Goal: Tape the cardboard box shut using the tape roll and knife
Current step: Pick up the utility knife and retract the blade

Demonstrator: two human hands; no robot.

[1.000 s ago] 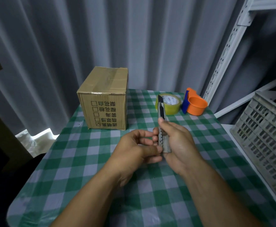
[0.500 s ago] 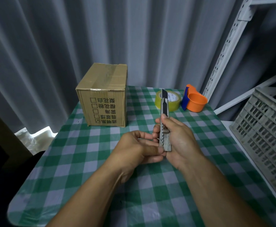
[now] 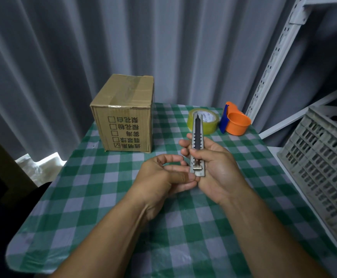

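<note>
The person's right hand (image 3: 219, 169) is closed around a long grey metal utility knife (image 3: 197, 145), holding it upright above a green-and-white checked tablecloth (image 3: 183, 227). The thumb lies across the knife's lower face, just above the small metal slider near its bottom end, and the fingers wrap around from behind. The dark inner strip of the knife points away from the person, and its upper end shows in front of a roll of yellowish clear packing tape (image 3: 203, 121).

The left hand (image 3: 163, 177) sits just to the left of the right hand, loosely curled with the palm turned inward. Its fingertips reach toward the lower end of the knife and appear to touch the right hand's fingers there; whether they press on the knife itself cannot be told. It holds nothing of its own.

Beyond the left hand, further out on the cloth, stands a brown cardboard box (image 3: 125, 117) with printed characters and checkboxes on the near side. Its top flaps are down, and a strip of clear tape shows along the top seam. The tape roll lies flat beyond the right hand, well apart from the box. Just to the right of the roll is an orange plastic cup-shaped piece with a blue part (image 3: 236, 123), touching or nearly touching it. Far to the right of the right hand stands a grey slotted plastic crate (image 3: 324, 167).
</note>
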